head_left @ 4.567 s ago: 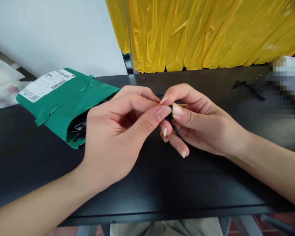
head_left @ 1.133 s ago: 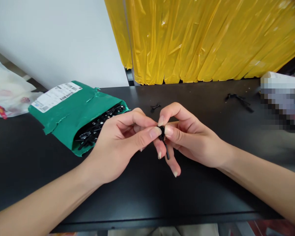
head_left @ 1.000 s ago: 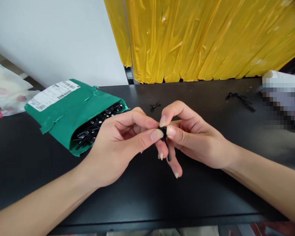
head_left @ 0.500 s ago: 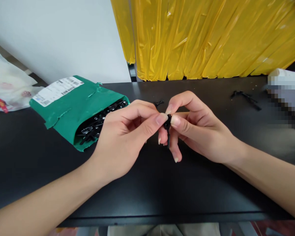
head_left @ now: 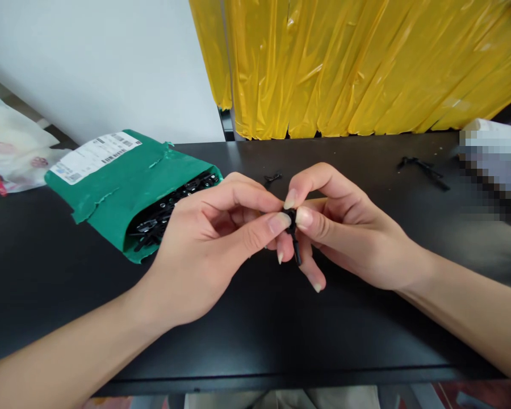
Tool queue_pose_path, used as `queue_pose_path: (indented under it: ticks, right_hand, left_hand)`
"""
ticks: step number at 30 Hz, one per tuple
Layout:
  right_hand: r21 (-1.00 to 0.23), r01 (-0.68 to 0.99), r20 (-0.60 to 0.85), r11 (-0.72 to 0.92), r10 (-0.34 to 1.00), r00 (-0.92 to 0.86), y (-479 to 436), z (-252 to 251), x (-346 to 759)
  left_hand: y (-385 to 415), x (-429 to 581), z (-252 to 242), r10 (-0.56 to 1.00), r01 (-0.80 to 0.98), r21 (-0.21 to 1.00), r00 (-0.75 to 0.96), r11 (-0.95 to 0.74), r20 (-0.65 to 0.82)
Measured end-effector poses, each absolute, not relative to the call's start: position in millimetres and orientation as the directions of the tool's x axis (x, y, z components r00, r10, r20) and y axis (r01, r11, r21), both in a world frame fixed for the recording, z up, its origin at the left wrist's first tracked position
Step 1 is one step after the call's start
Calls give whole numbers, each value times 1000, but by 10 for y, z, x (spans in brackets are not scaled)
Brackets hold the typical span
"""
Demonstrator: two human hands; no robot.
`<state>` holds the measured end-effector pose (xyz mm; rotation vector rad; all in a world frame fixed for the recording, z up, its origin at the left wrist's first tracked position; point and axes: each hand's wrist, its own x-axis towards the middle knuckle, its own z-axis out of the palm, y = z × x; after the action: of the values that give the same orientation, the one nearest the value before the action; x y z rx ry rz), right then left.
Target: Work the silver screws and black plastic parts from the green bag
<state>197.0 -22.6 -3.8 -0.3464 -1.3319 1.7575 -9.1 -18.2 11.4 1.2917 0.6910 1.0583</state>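
Between both hands, above the black table (head_left: 255, 335), is a small black plastic part (head_left: 297, 250) with a thin rod pointing down; the fingertips cover most of its upper end. My left hand (head_left: 217, 244) pinches it from the left with thumb and index finger. From the right, my right hand (head_left: 353, 233) grips the same part between thumb and index finger, its lower fingers loosely bent. Beyond the left fingers a small black piece (head_left: 273, 179) lies on the table. Left of my left hand lies a green mailing bag (head_left: 145, 176), its torn mouth showing many black plastic pieces (head_left: 162, 216).
A longer black jointed piece (head_left: 426, 171) lies at the back right, near a blurred-out white object (head_left: 494, 153). At the far left sits a white plastic bag (head_left: 17, 147). Yellow plastic sheeting (head_left: 323, 68) and a white panel (head_left: 111, 62) stand behind the table.
The black part has turned slightly between my fingers, its rod now slanting down to the right. Both hands have sunk a little, and the view has shifted slightly.
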Motion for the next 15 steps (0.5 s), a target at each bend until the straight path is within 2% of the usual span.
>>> queue_pose_path:
  ticks: [6,8,10,11,13,14,15]
  right_hand:
    - [-921,-389,229,11,822,-521,-199,31,1946]
    - [-962,-259,201,83,859,-470,-197,82,1969]
    - [-974,-12,215,225,914,-343,-269,140,2021]
    - [-940,154,256,304,929,-268,-349,165,2052]
    - [-746,492,386,448,894,-229,-606,179,2100]
    - [-609,584,422,536,843,-333,-772,163,2109]
    - [-490,601,388,631,776,-498,-949,129,2105]
  left_hand:
    - [-139,-74,107,868,-262,962,492,73,68]
    - [-129,-68,119,891,-259,964,448,57,68]
    - [-113,-68,142,931,-266,964,357,19,80]
    - [-103,-71,158,947,-270,963,308,-9,95]
    - [-84,-83,189,966,-276,959,224,-66,131]
    - [-77,-91,202,969,-275,958,200,-83,142]
    - [-72,-101,212,971,-268,959,188,-93,147]
